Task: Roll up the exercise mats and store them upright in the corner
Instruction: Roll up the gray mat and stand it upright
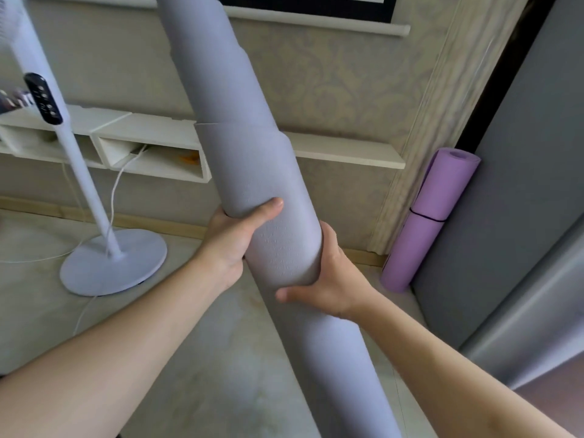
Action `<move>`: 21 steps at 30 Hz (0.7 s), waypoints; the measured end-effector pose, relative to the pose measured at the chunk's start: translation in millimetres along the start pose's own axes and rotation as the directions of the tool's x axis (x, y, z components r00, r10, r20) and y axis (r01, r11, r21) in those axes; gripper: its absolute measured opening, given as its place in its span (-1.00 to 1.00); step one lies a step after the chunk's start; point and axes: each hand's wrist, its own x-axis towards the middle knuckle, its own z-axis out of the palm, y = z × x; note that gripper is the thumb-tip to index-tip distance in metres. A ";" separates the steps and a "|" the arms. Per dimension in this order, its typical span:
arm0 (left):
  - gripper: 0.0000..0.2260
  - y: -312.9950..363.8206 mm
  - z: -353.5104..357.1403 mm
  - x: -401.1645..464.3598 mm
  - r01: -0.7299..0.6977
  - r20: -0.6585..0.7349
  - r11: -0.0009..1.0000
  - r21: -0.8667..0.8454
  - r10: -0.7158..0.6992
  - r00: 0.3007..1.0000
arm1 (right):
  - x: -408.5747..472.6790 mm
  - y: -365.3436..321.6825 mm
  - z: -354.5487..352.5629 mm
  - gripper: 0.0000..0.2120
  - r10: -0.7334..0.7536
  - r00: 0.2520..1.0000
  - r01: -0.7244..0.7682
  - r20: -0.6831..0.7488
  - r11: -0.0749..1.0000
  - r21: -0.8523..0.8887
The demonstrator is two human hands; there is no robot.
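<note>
I hold the grey mat (252,172) rolled into a long tube that slants across the middle of the view, its top end running out of frame at the upper left and its lower end out of frame at the bottom. The roll has telescoped, so it steps out in wider layers toward its middle. My left hand (234,245) grips the thick middle section from the left, thumb laid across the front. My right hand (328,279) clamps the same section from the right and a little lower, thumb hooked under its bottom edge.

Far to the right, a purple mat (426,216) is already rolled, bound by a dark strap, and stands on end in the corner, leaning against a grey panel (505,216). On the left a white pedestal fan (113,260) stands on the floor (189,343), its cord trailing toward a low white shelf (151,143) fixed along the patterned wall (331,90).
</note>
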 end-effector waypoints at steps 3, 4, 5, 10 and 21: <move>-0.42 -0.5 1.6 -9.6 0.021 0.149 0.998 0.057 -0.029 0.988 | 5.1 6.5 -19.5 0.05 0.002 0.993 -0.048 0.119 0.920 0.390; -0.43 -0.7 1.7 -11.5 0.026 0.188 0.996 0.083 -0.041 0.981 | 5.6 9.3 -24.5 0.01 -0.037 0.985 -0.048 0.170 0.879 0.474; -0.45 0.1 2.1 -13.0 0.029 0.230 0.994 0.109 -0.054 0.972 | 5.4 10.5 -27.2 -0.02 -0.079 0.975 -0.041 0.207 0.855 0.517; -0.42 2.4 -2.8 -11.0 0.019 0.377 0.978 0.210 -0.099 0.921 | 5.8 17.5 -26.6 -0.07 -0.155 0.966 0.030 0.205 0.861 0.507; 0.04 30.5 19.8 -19.1 -0.230 0.274 0.952 0.201 0.171 0.946 | 2.0 33.5 1.4 0.09 0.071 0.997 -0.068 -0.012 0.987 0.148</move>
